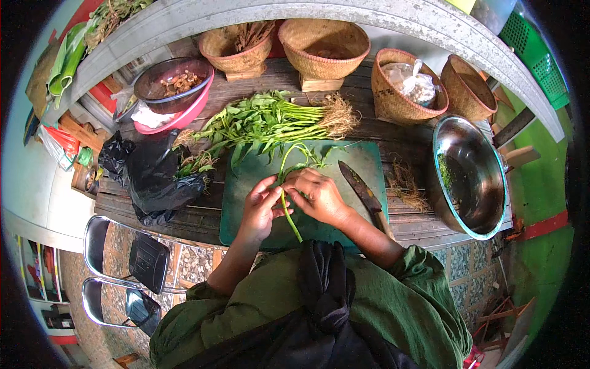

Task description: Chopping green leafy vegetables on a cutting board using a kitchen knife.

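Note:
My left hand (263, 208) and my right hand (318, 193) meet over a green cutting board (322, 226), both gripping one leafy green stem (292, 222) whose cut end points towards me. The fingers partly hide the stem's middle. On the board's right side lies a knife (360, 187) with a dark, stained blade and a wooden handle. A bunch of leafy greens (276, 115) with long stems spreads behind the board, its roots (340, 117) to the right.
A black plastic bag (159, 180) with rooted greens lies left. Loose roots (406, 187) and a metal bowl (484, 184) with chopped greens are right. Woven baskets (325, 48) and a pink basin (184, 115) under a dark bowl (173, 85) stand behind. A grey beam (295, 11) crosses above.

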Action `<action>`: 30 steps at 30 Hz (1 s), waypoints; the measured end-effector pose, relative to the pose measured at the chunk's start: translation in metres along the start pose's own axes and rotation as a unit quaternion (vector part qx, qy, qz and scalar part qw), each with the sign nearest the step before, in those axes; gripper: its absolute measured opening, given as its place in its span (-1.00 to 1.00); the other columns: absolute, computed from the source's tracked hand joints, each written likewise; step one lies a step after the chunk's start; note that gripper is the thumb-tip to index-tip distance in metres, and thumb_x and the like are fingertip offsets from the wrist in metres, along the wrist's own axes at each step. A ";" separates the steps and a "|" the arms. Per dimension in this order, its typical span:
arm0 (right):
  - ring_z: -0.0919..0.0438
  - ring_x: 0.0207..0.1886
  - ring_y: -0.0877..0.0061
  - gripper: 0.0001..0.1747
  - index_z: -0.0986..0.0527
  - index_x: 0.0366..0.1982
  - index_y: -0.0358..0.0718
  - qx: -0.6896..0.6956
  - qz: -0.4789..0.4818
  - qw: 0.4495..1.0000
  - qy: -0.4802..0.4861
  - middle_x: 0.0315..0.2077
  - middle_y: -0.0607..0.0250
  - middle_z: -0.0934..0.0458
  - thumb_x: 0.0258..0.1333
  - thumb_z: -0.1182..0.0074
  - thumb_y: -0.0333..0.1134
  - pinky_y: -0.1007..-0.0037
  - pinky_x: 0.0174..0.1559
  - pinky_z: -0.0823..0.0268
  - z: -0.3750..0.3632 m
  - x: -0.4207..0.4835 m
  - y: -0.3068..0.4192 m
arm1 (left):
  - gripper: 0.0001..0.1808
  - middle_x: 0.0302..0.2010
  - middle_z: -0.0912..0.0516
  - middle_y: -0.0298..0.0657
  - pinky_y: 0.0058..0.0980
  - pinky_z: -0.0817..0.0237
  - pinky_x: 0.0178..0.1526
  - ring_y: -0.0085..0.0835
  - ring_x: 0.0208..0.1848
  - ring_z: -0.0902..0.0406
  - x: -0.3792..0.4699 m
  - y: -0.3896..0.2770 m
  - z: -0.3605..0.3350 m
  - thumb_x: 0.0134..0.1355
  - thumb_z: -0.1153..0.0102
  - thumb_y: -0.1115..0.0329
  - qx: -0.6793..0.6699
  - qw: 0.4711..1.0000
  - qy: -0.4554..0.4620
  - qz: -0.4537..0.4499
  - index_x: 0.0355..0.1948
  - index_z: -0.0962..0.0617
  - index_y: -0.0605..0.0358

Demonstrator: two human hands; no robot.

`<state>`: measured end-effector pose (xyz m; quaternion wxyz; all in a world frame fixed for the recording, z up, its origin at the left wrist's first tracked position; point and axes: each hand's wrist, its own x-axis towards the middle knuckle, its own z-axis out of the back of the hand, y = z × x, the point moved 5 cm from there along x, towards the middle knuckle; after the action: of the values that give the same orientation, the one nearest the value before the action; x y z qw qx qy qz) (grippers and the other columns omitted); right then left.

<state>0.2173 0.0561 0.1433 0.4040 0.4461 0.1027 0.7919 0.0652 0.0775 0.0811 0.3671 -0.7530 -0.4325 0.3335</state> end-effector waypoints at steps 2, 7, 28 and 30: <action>-0.61 -0.11 0.12 -0.80 -0.57 -0.24 -0.23 0.015 -0.004 1.000 -0.001 -0.23 0.14 -0.63 0.02 -0.22 -0.44 0.20 -0.06 -0.48 -0.004 -0.001 0.001 | -0.62 -0.19 -0.64 -0.27 -0.40 -0.62 -0.27 -0.53 -0.28 -0.62 -0.003 -0.002 0.002 0.41 -0.07 0.33 0.021 1.000 0.001 -0.005 0.22 -0.43 0.13; -0.66 -0.16 0.23 -0.78 -0.59 -0.18 -0.27 0.096 -0.128 0.986 0.034 -0.23 0.12 -0.65 0.06 -0.22 -0.49 0.29 -0.09 -0.48 -0.012 -0.008 0.000 | -0.63 -0.16 -0.63 -0.26 -0.40 -0.63 -0.26 -0.54 -0.26 -0.61 -0.008 0.001 0.010 0.42 -0.06 0.36 0.060 0.998 0.011 -0.012 0.22 -0.43 0.12; -0.60 -0.29 0.14 -0.83 -0.54 -0.26 -0.31 0.141 -0.090 0.985 0.039 -0.34 0.07 -0.59 0.06 -0.19 -0.51 0.24 -0.20 -0.46 -0.020 -0.013 -0.010 | -0.67 -0.17 -0.62 -0.25 -0.45 -0.62 -0.27 -0.58 -0.28 -0.58 -0.009 0.003 0.013 0.42 -0.04 0.39 0.124 0.991 0.031 -0.042 0.17 -0.45 0.16; -0.59 -0.30 0.14 -0.84 -0.52 -0.26 -0.31 0.122 -0.115 0.985 0.045 -0.36 0.07 -0.57 0.07 -0.18 -0.47 0.23 -0.21 -0.46 -0.023 -0.015 -0.005 | -0.68 -0.17 -0.61 -0.25 -0.46 -0.62 -0.25 -0.58 -0.27 -0.59 -0.009 0.006 0.012 0.42 -0.03 0.42 0.125 0.991 0.029 -0.045 0.17 -0.45 0.19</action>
<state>0.2064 0.0529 0.1182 0.4299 0.4413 0.2667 0.7412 0.0540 0.0705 0.0719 0.4850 -0.6906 -0.4098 0.3462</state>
